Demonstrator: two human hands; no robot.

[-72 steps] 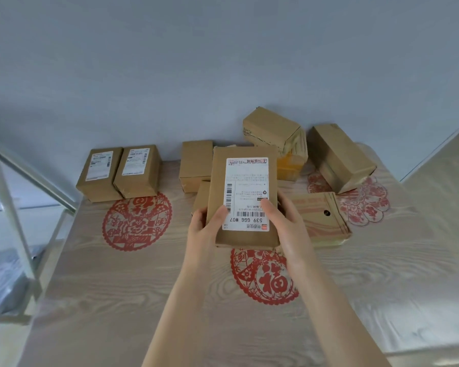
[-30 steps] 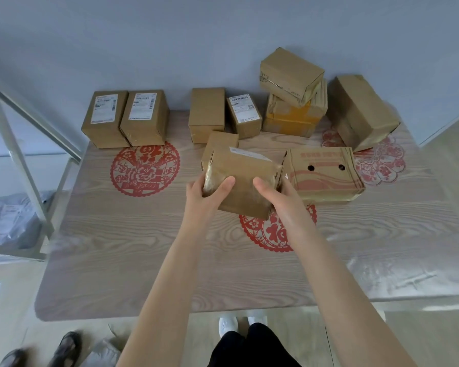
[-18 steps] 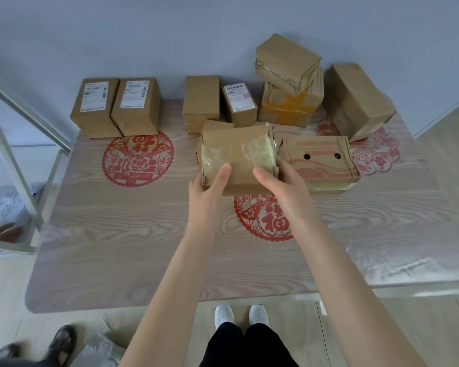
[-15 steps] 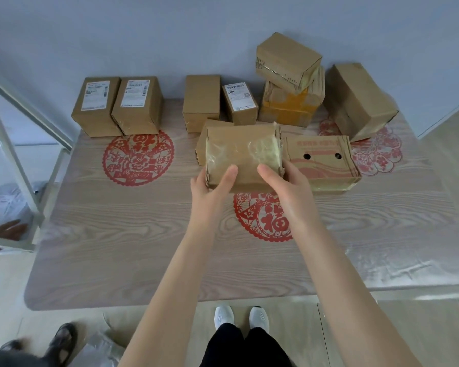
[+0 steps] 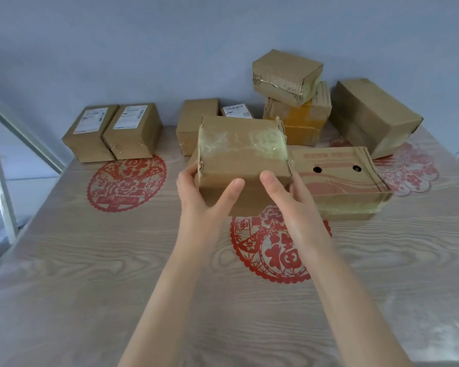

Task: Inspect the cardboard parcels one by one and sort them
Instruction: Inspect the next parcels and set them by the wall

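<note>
1. Step in hand, as I read it: inspection. I've got a brown cardboard parcel (image 5: 239, 154) held up off the pale wood-grain table (image 5: 90, 287), just above the centre of the frame. It's tipped so its taped top faces me.
2. Hands: my left hand (image 5: 204, 197) grips the parcel's left end and my right hand (image 5: 289, 197) grips the right end. Both thumbs lie flat on the near face. The fingers go round behind, where I can't see them.
3. There's no shipping label on the faces showing, so my guess is the next move is rolling it over to find one, then choosing a group. That calls for a two-handed regrip without letting the ends slip.
4. Where it goes: the pair of label-up brown boxes (image 5: 133, 131) in the upper left looks like a sorted row, while the jumble at upper right looks unsorted. Just my read.
5. Materials: the parcel is a blocky rectangle of corrugated board, banded with cloudy, wrinkled clear tape that catches the light. The end flaps are ragged at the corners. The tape is probably slick and the bare card grippier.
6. Right of it lies a flat printed carton with two round holes (image 5: 337, 178), its edges frayed. Behind that, a small brown box (image 5: 286, 75) sits tilted on a crumpled yellow-taped box (image 5: 300, 123).
7. Red paper-cut decals (image 5: 273, 247) lie flat on the glossy tabletop.
</note>
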